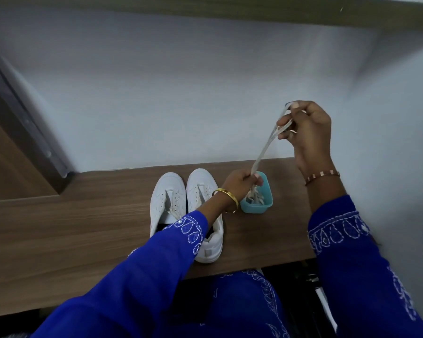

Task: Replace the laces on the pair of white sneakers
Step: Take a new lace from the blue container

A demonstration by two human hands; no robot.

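both hands pinch white lace point(263, 152): right hand point(308, 129) upper right, left hand point(242, 184) over teal tub point(266, 191), sneakers point(181, 198) centre

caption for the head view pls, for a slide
Both hands, left hand and right hand, draw a white lace from a teal tub beside unlaced white sneakers.

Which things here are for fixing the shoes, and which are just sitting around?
For the job:
- two white sneakers, laces out
- white lace, stretched between both hands
- teal tub holding more lace
- left hand and right hand, both pinching the lace

Just around:
- wooden tabletop
- white wall
- bangles on both wrists
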